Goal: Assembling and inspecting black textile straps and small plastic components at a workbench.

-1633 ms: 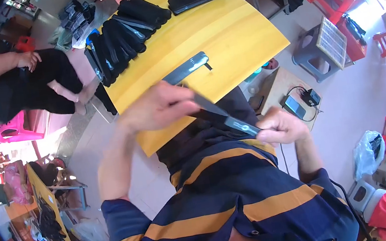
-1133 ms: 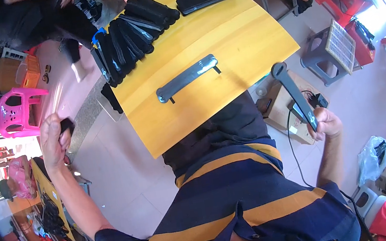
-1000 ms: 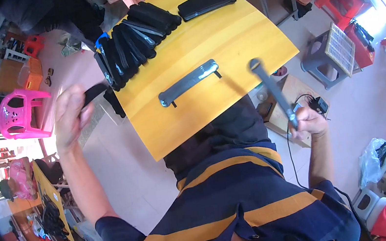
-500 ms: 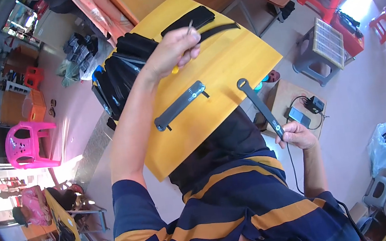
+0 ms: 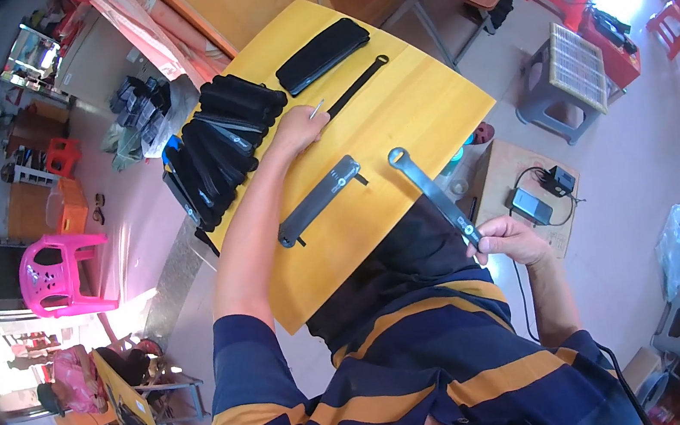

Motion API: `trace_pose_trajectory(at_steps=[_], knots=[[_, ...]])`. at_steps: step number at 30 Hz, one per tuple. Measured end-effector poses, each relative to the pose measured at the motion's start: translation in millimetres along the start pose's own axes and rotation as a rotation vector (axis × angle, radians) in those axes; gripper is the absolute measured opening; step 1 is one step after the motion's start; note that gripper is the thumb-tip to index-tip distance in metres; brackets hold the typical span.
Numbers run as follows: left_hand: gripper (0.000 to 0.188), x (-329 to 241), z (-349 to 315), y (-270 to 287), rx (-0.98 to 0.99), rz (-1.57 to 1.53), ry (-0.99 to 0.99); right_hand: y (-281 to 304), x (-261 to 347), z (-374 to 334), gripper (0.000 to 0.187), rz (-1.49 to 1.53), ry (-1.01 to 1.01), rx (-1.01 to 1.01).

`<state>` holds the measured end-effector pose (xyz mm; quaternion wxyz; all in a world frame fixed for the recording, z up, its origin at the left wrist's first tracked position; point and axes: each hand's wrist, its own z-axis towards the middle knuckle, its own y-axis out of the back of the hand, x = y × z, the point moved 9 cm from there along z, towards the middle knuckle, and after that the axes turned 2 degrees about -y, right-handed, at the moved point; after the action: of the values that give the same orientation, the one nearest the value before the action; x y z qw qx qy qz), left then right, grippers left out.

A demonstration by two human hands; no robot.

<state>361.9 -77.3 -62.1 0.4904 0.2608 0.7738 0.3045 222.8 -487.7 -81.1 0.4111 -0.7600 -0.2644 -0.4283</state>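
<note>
My left hand [image 5: 300,129] is closed round a slim metal-tipped tool [image 5: 318,109] over the yellow board. Beyond its fingers a narrow black strap [image 5: 359,85] with a ring at the far end lies on the board; whether the fingers touch it, I cannot tell. Off the board's right edge, my right hand [image 5: 514,240] pinches the lower end of another black strap [image 5: 434,190], its ringed end pointing up over the board. Between the hands lies a dark strap bundle [image 5: 317,203] with short ends sticking out.
The yellow board [image 5: 428,100] also bears a flat black stack [image 5: 323,56] and a row of black bundles [image 5: 218,147] along its left edge. Right of it, a cardboard box [image 5: 496,177] carries a dark device [image 5: 531,207]. A grey stool [image 5: 558,95] stands farther right.
My left hand has moved down and left, and the narrow strap beside it now lies straighter on the board. My right hand has shifted slightly left with its strap.
</note>
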Motion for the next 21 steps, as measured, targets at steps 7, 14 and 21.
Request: trace_pose_trajectory(at_steps=[7, 14, 21], knots=[[0.046, -19, -12, 29, -0.357, 0.305, -0.092, -40, -6, 20, 0.022, 0.006, 0.010, 0.046], [0.029, -89, -147, -28, 0.013, -0.257, -0.369, -53, 2, 48, 0.028, -0.169, 0.166, -0.179], [0.019, -98, -208, -96, 0.014, -0.395, -0.400, -88, 19, 65, 0.026, -0.426, 0.433, -0.470]])
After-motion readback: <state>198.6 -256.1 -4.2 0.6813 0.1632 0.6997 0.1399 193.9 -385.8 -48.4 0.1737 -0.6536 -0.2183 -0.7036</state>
